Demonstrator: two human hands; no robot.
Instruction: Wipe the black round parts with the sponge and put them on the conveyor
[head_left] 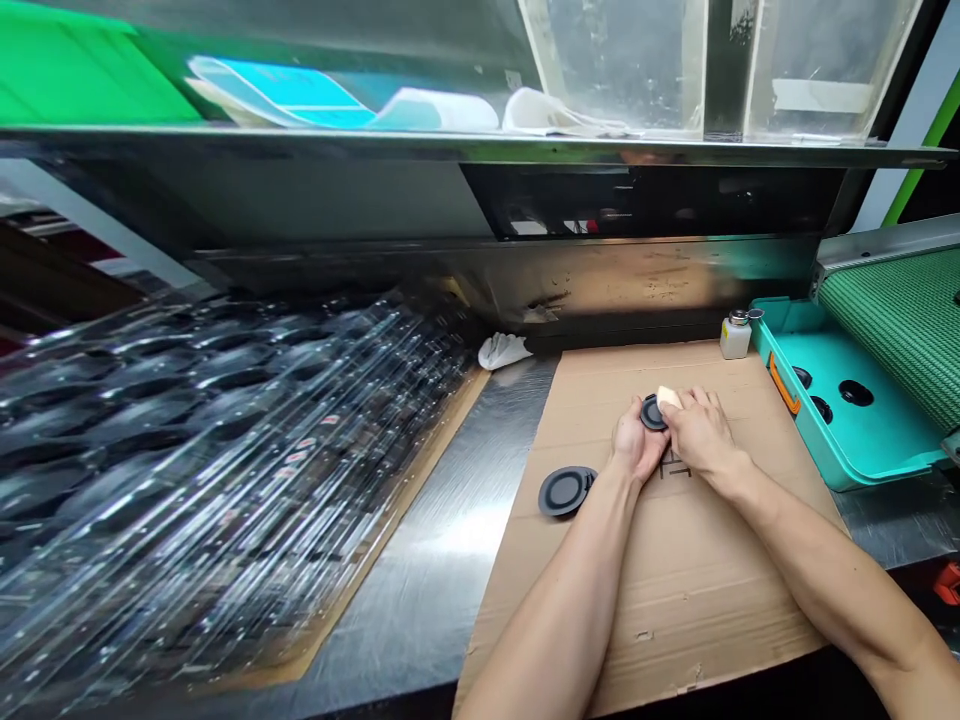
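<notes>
My left hand (pixel 636 447) grips the edge of a dark round rubber-like disc (pixel 652 413) on a brown cardboard sheet (pixel 660 620). My right hand (pixel 694 432) presses a cream-coloured sponge (pixel 668 398) against the top of that disc, partly hiding its face. A second dark disc (pixel 564 491) with a raised ring lies flat on the cardboard, a little left of my left hand and not touching it.
Stacked clear plastic trays (pixel 210 470) holding dark discs fill the left, beyond a steel tabletop (pixel 442 520). A teal tray (pixel 847 400) with black discs, a small bottle (pixel 736 335) and a white cloth (pixel 502 350) stand at the back. A green belt (pixel 900 320) runs far right, under an overhead shelf (pixel 480 145).
</notes>
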